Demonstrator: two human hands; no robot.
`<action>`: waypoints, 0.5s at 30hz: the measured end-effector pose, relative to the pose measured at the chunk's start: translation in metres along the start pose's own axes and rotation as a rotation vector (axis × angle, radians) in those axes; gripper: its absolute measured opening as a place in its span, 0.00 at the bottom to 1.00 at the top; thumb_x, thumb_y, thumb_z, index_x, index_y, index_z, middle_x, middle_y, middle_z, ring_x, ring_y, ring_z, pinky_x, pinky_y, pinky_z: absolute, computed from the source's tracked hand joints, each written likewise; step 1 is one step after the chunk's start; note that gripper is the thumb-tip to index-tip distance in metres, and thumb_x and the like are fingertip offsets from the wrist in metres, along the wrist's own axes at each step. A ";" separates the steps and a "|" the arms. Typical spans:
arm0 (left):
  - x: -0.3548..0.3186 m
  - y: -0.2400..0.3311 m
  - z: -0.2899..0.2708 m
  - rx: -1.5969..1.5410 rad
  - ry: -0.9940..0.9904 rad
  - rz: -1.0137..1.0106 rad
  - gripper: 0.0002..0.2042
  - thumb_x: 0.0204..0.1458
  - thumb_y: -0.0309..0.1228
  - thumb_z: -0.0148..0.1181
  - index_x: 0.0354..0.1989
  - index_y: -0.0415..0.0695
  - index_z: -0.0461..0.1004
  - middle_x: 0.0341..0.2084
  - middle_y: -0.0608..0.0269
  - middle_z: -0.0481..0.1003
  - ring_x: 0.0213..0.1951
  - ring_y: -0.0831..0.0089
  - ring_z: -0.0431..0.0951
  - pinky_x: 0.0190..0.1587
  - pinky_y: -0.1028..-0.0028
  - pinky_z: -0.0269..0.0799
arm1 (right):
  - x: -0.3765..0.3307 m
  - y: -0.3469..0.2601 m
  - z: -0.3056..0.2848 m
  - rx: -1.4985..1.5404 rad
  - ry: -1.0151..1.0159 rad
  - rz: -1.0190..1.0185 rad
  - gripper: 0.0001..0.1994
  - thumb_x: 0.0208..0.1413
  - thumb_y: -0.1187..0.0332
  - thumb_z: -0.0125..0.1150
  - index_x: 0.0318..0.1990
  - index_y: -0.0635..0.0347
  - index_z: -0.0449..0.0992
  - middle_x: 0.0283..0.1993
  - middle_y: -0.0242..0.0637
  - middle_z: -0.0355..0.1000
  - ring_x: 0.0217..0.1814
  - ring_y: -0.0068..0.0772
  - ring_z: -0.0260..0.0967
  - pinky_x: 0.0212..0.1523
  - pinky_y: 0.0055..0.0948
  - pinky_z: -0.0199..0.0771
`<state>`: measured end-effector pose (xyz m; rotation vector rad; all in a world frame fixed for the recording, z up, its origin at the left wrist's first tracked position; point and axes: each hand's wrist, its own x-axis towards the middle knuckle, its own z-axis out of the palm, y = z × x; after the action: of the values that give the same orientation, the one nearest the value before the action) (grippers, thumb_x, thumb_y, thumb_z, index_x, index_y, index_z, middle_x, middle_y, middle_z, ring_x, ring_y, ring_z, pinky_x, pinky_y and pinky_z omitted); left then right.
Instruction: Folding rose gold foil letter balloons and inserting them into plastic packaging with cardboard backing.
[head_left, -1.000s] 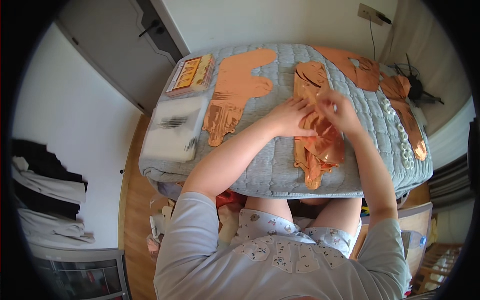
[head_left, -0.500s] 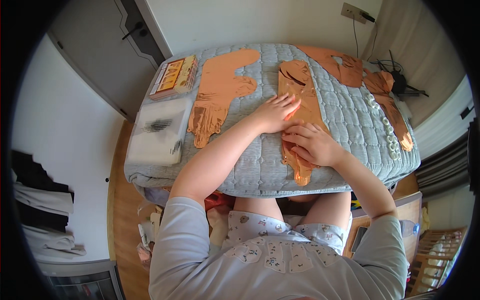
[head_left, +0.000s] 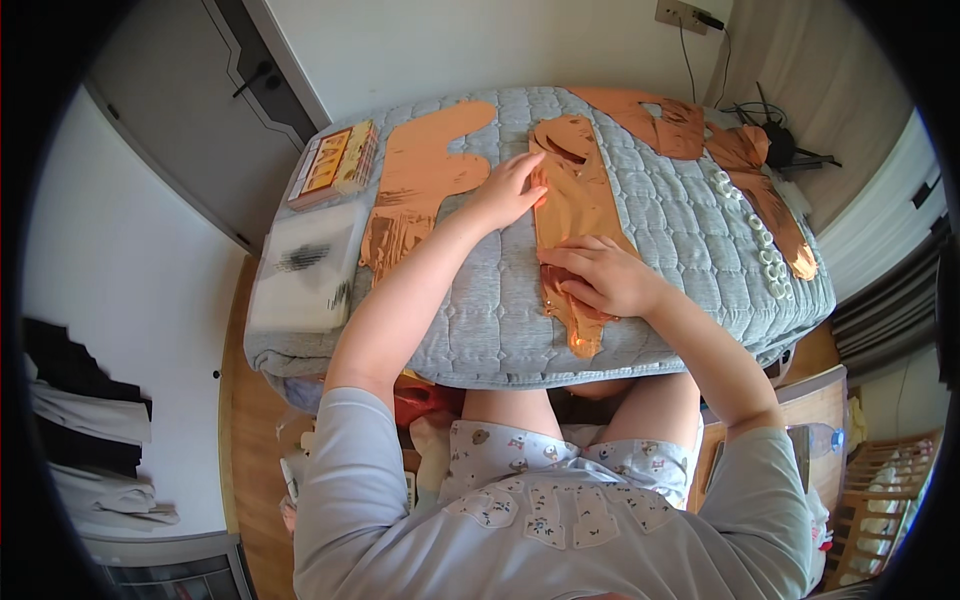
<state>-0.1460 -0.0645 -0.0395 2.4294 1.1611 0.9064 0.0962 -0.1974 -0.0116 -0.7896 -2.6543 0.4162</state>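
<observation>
A flat, shiny copper-coloured foil balloon (head_left: pixel 580 205) lies lengthwise on the grey quilted cover, its narrow crinkled end toward me. My left hand (head_left: pixel 510 190) is at its upper left edge, with fingers and thumb closed round the foil there. Lower down, my right hand (head_left: pixel 612 280) rests on the balloon, palm down, its fingers stretched across the foil. A dark curved fold shows near the balloon's far end. To the left lies another flat copper foil balloon (head_left: pixel 425 160), its near end partly hidden behind my left forearm.
More copper foil (head_left: pixel 650 120) spreads over the far right, with a row of white ribbon rolls (head_left: pixel 765 240) beside it. At the left are a patterned box (head_left: pixel 335 163) and a clear plastic pack (head_left: pixel 305 270). A black device with antennas (head_left: pixel 790 145) stands at the right.
My left hand has moved up and left, from the middle of the balloon to its upper left edge. The right hand stays on the lower part.
</observation>
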 end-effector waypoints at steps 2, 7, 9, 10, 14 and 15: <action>0.003 -0.004 0.000 0.011 -0.008 -0.023 0.29 0.65 0.40 0.58 0.71 0.40 0.61 0.69 0.49 0.65 0.69 0.55 0.66 0.69 0.62 0.64 | -0.003 0.001 0.000 0.006 0.016 0.023 0.25 0.63 0.65 0.60 0.68 0.54 0.69 0.63 0.44 0.72 0.68 0.48 0.66 0.69 0.47 0.61; 0.007 -0.002 -0.006 -0.040 -0.144 -0.039 0.28 0.64 0.42 0.58 0.67 0.38 0.67 0.67 0.48 0.67 0.67 0.52 0.68 0.68 0.61 0.66 | -0.009 0.003 0.002 0.016 0.044 0.010 0.25 0.64 0.64 0.60 0.68 0.54 0.69 0.62 0.45 0.73 0.68 0.48 0.66 0.69 0.47 0.61; 0.005 -0.007 -0.007 0.116 -0.142 0.012 0.27 0.65 0.40 0.55 0.69 0.40 0.66 0.69 0.48 0.65 0.71 0.53 0.64 0.70 0.61 0.62 | -0.007 0.002 0.002 -0.009 0.036 -0.032 0.25 0.64 0.64 0.59 0.68 0.54 0.69 0.62 0.43 0.74 0.68 0.48 0.66 0.69 0.47 0.62; 0.007 -0.007 -0.007 0.122 -0.147 0.020 0.27 0.65 0.40 0.55 0.69 0.40 0.66 0.69 0.48 0.65 0.71 0.53 0.64 0.70 0.61 0.62 | -0.008 0.003 0.003 -0.011 0.047 -0.029 0.25 0.64 0.64 0.59 0.68 0.54 0.69 0.62 0.43 0.74 0.68 0.48 0.66 0.69 0.47 0.62; 0.010 -0.008 -0.010 0.301 -0.158 0.097 0.26 0.66 0.41 0.53 0.69 0.40 0.66 0.69 0.49 0.65 0.72 0.53 0.61 0.72 0.58 0.60 | -0.010 0.003 0.005 -0.074 0.087 -0.070 0.23 0.65 0.62 0.58 0.66 0.53 0.69 0.58 0.39 0.77 0.66 0.45 0.68 0.68 0.46 0.64; 0.010 -0.009 -0.012 0.324 -0.172 0.110 0.26 0.66 0.41 0.53 0.69 0.40 0.67 0.69 0.50 0.65 0.72 0.54 0.61 0.72 0.58 0.59 | -0.009 0.002 0.006 -0.092 0.085 -0.073 0.23 0.65 0.62 0.58 0.66 0.53 0.70 0.59 0.38 0.77 0.66 0.44 0.68 0.67 0.46 0.64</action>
<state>-0.1544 -0.0514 -0.0314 2.7872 1.1993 0.5579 0.1023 -0.2016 -0.0197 -0.7176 -2.6290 0.2379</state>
